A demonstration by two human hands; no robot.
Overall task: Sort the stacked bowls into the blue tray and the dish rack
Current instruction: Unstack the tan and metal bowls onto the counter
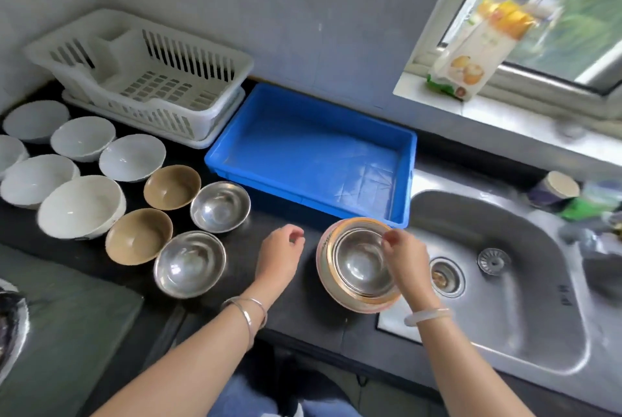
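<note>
The right hand pinches the far-right rim of a steel bowl, thumb and fingertips narrowed onto the edge, probably the grip for lifting it out of its nest. That bowl sits on top of the remaining stack, a few gold-rimmed pinkish bowls standing on the dark counter just beside the sink. The left hand hovers loosely curled and holds nothing, just left of the stack and apart from it, likely ready to steady the lower bowls.

Directly behind the stack lies the blue tray, with no bowl in it, its near edge almost touching the stack's far rim. Further back and to the left, the white dish rack also has no bowls in it.

Left of the hands, bowls are spread singly on the counter: two steel bowls, two brown bowls and a cluster of white bowls, seemingly grouped by kind. Nothing has been sorted into either container yet.
</note>
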